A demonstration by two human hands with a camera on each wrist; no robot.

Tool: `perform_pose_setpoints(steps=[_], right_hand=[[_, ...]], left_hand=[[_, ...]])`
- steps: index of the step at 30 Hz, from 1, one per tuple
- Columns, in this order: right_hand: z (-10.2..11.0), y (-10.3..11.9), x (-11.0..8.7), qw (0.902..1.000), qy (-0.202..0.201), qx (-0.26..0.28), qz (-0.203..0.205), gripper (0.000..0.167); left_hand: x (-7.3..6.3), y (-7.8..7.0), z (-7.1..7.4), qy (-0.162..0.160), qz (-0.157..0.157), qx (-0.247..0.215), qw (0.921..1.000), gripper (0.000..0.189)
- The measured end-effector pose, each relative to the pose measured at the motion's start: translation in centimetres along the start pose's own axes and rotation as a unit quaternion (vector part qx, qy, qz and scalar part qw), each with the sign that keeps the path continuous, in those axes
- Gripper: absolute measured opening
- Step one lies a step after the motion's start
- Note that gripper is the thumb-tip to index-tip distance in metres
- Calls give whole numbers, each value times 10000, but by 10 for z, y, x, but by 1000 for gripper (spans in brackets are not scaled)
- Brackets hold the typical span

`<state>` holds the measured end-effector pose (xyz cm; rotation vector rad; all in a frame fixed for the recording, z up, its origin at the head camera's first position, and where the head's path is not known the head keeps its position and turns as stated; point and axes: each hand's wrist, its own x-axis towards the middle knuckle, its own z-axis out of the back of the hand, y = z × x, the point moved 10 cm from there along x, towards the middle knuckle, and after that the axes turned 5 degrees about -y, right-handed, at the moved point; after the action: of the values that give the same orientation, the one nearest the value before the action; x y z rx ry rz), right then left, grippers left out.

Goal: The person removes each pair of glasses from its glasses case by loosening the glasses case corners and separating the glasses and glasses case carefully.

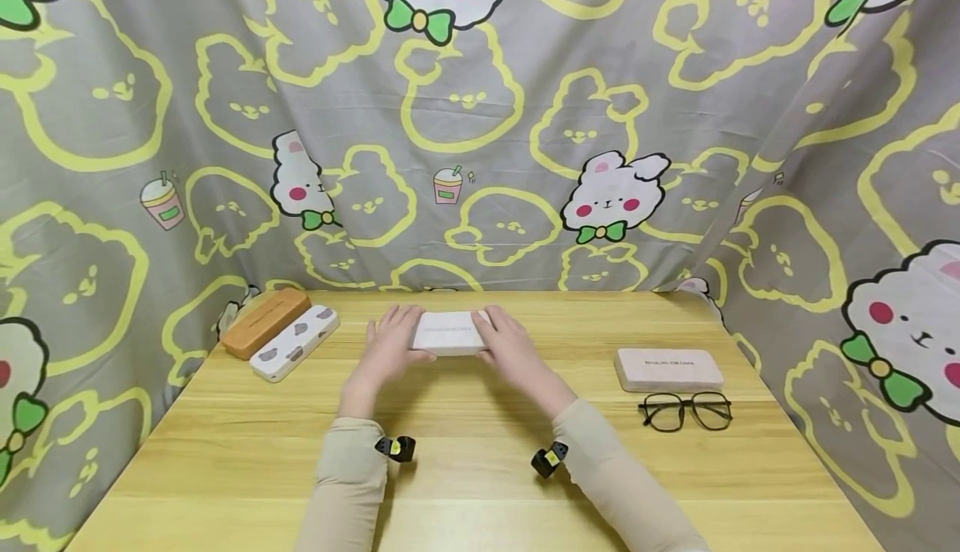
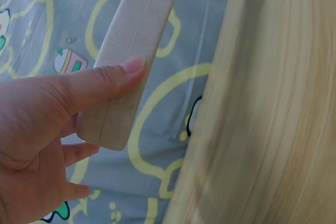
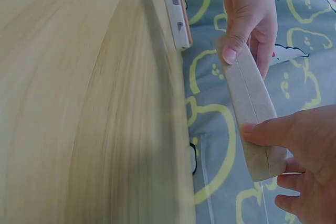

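Both hands hold a pale glasses case (image 1: pixel 450 333) with faint lettering on its lid, near the table's far edge in the head view. My left hand (image 1: pixel 390 341) grips its left end, and my right hand (image 1: pixel 512 346) grips the right end. Seen from the left wrist, the thumb lies across the seam of the case (image 2: pixel 128 40), fingers behind it. In the right wrist view the right thumb presses the near side of the case (image 3: pixel 251 95), and the lid is closed. A shadow falls on the wood in front of it.
A brown case (image 1: pixel 266 323) and a white case with grey patches (image 1: pixel 296 343) lie side by side at the back left. To the right, a pinkish case (image 1: pixel 669 370) rests behind black-framed glasses (image 1: pixel 685 411). A patterned curtain (image 1: pixel 510 135) hangs around the wooden table (image 1: pixel 465 485).
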<state>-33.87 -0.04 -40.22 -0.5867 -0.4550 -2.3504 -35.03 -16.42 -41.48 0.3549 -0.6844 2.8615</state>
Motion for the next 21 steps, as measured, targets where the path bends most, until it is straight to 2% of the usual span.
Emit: perform_pose_setpoints(steps=[6, 10, 16, 21], right_hand=[[11, -9, -9, 9999, -125, -15, -52, 67], [18, -17, -16, 9998, -164, -5, -132, 67], [29, -26, -26, 9995, -321, 6, -47, 67], [35, -35, -33, 9997, -208, -62, -119, 67]], left_hand=[[3, -14, -3, -127, -147, 109, 9998, 89], [3, -26, -7, -171, -136, 210, 9995, 89], [3, -43, -12, -256, -127, 295, 9992, 87], [3, -55, -17, -247, -74, 351, 9991, 87]])
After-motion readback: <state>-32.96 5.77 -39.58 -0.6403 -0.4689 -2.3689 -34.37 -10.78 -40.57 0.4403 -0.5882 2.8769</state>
